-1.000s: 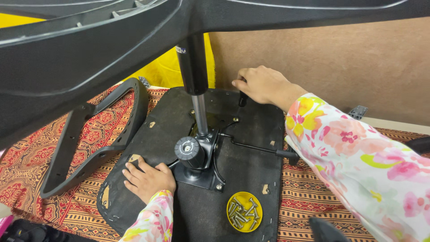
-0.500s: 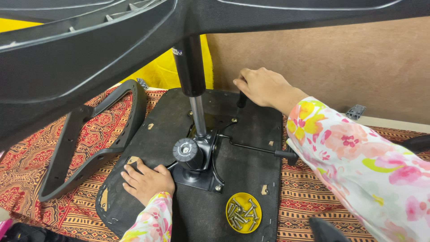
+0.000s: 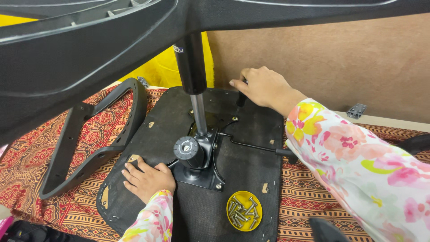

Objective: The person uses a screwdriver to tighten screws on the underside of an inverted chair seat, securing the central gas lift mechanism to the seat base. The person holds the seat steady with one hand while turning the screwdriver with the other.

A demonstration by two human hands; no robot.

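Item: office chair seat, upturned (image 3: 251, 148), black underside facing me, laid on a patterned red cloth (image 3: 40, 152). Mechanism plate (image 3: 201, 172) sat at the seat's middle, apparently already bolted on, with the gas column (image 3: 197, 107) rising from it to the star base (image 3: 89, 49) overhead. My left hand (image 3: 148, 179) lay flat and open on the seat just left of the plate, gripping nothing. My right hand (image 3: 264, 87) was closed round a dark tool handle (image 3: 241, 99) at the seat's far edge. Yellow dish of screws (image 3: 244, 210) near the seat's front edge, many unused. One armrest (image 3: 89, 139) lay loose left of the seat, judged not yet fitted
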